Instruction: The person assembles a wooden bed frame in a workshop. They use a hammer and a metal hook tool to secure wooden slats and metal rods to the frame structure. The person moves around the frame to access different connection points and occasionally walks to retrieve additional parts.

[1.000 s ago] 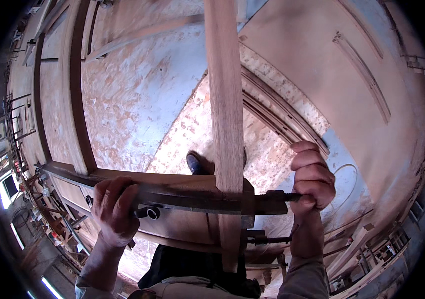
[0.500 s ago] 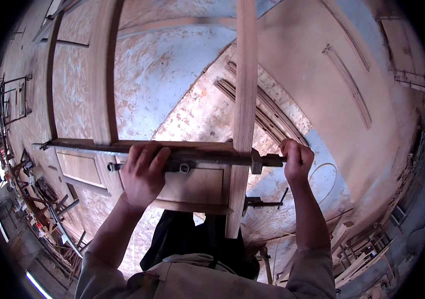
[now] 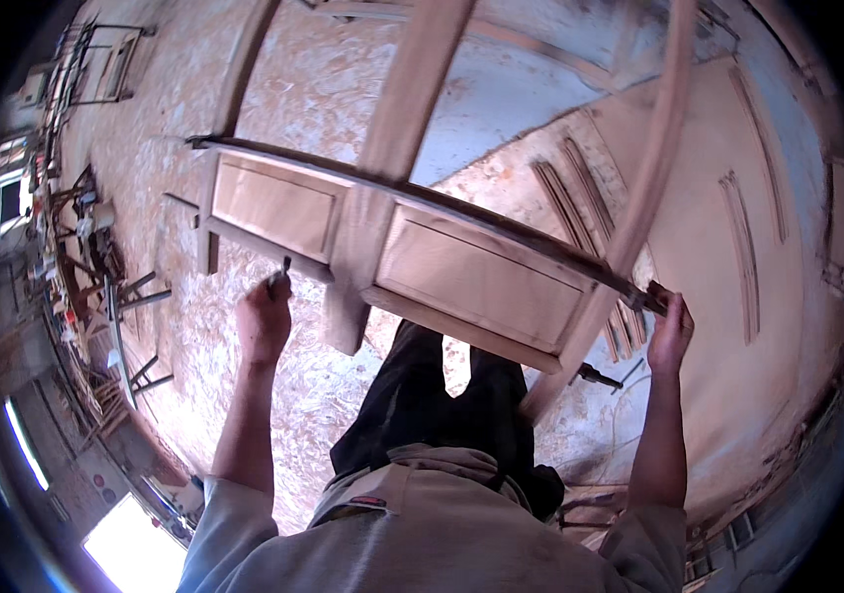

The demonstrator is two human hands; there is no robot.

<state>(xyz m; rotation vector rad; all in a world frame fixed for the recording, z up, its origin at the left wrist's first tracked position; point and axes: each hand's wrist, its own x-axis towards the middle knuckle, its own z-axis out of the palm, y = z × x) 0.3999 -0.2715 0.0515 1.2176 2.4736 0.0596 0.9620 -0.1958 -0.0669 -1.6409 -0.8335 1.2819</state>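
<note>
A long metal bar clamp (image 3: 501, 229) lies across a wooden panelled door frame (image 3: 387, 109). Its jaws sit at the two outer stiles, and it runs just above two raised panels (image 3: 486, 267). My right hand (image 3: 672, 334) is closed around the screw end of this clamp, beyond the right stile (image 3: 654, 168). My left hand (image 3: 266, 318) is raised off the frame, below the left panel (image 3: 275, 205). Its fingers close on a short dark metal tool (image 3: 281, 275), seen nearly end-on, so its exact kind is unclear.
A second clamp's screw end (image 3: 600, 377) sticks out beneath the right stile. Several wood strips (image 3: 580, 212) lie on the floor sheet beyond it, with more strips (image 3: 741, 257) at far right. Cluttered racks and timber (image 3: 81, 232) line the left side.
My left hand has left the clamp bar and moved down, taking the dark tool with it. My right hand stays at the clamp's screw end. The view has turned, so the frame appears tilted.
</note>
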